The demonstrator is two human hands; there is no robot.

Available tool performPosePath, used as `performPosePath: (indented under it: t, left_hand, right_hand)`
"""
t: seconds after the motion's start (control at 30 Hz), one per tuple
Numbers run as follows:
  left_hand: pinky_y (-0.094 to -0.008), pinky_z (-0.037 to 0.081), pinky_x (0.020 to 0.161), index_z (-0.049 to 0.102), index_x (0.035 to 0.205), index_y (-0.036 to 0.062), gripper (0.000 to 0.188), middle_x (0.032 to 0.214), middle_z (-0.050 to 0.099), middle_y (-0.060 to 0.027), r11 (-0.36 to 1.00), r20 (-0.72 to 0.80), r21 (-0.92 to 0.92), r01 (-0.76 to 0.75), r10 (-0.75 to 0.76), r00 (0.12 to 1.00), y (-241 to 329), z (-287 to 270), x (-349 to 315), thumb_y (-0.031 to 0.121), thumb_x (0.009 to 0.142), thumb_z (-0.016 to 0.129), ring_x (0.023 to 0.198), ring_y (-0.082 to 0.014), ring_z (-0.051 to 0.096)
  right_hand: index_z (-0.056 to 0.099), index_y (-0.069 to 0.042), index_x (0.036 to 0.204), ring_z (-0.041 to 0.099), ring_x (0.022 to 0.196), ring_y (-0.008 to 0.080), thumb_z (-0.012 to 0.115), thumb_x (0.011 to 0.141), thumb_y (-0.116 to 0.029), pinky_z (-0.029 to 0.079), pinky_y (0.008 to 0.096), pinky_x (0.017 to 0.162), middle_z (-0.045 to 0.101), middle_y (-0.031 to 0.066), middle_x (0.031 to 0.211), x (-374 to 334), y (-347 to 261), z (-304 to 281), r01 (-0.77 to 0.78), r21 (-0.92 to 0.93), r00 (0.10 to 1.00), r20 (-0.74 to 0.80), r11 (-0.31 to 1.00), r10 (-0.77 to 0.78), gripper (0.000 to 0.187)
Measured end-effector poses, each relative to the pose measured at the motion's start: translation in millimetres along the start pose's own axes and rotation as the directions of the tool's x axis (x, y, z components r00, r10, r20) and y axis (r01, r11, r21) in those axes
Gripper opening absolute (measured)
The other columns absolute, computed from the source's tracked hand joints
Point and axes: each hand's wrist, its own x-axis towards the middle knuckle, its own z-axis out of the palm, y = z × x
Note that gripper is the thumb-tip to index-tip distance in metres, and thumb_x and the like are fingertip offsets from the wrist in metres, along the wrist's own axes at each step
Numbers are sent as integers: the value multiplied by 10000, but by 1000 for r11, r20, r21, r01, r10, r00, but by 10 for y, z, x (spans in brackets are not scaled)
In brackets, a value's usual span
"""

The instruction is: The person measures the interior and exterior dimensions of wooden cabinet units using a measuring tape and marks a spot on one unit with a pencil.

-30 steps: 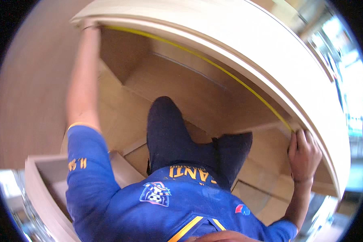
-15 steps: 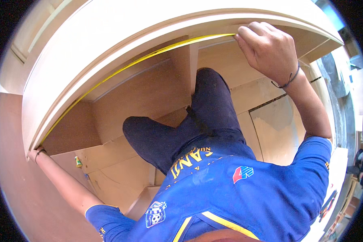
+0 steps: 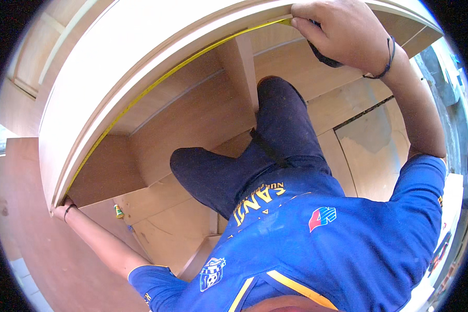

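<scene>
A yellow tape measure blade (image 3: 179,66) runs taut along the lower edge of a large pale wooden panel (image 3: 96,78). My right hand (image 3: 338,34) is closed at the blade's right end, thumb and forefinger pinching against the panel's edge. Part of a dark object, apparently the tape's case, shows beneath that palm. At the panel's left corner, my left hand (image 3: 62,209) holds the other end of the blade; its fingers are small and partly hidden there.
Wooden compartments with an upright divider (image 3: 240,70) lie below the panel. My legs (image 3: 286,119) in dark trousers are inside, next to the divider. A small green and yellow item (image 3: 118,211) sits near my left forearm. A brown board (image 3: 28,182) stands at far left.
My right hand has moved up against the panel's edge, and the dark object under it now shows. The blade lies closer along the edge. My left hand stays at the corner while the view shifts.
</scene>
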Motion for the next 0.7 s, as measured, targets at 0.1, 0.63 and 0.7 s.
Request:
performPosePath:
  t: [0.1, 0.63, 0.7]
  left_hand:
    - [-494, 518, 804, 554, 1167, -16, 398, 1145, 592, -193, 1000, 6, -1, 1, -1, 1000, 21, -54, 25, 211, 844, 510, 1006, -349, 597]
    - [-550, 489, 837, 582, 1109, -1, 312, 1138, 594, -201, 997, 51, -69, 41, -37, 998, -141, -472, 751, 167, 916, 403, 1001, -371, 580]
    - [-524, 503, 822, 587, 1078, -11, 290, 1107, 604, -207, 996, 47, -57, 62, -59, 997, -137, -428, 742, 139, 925, 391, 967, -361, 594]
  right_hand:
    - [571, -52, 642, 595, 612, 341, 541, 784, -178, 477, 437, 582, 577, 163, 601, 16, 43, 1, -2, 45, 999, 33, 999, 0, 192]
    - [602, -39, 631, 598, 635, 357, 549, 763, -173, 485, 434, 606, 593, 178, 623, 9, 74, 27, 28, 64, 1000, -3, 998, -28, 196]
    - [606, -39, 628, 598, 635, 358, 549, 760, -169, 485, 434, 609, 593, 179, 622, -14, 113, 38, 29, 60, 999, -19, 998, -28, 194]
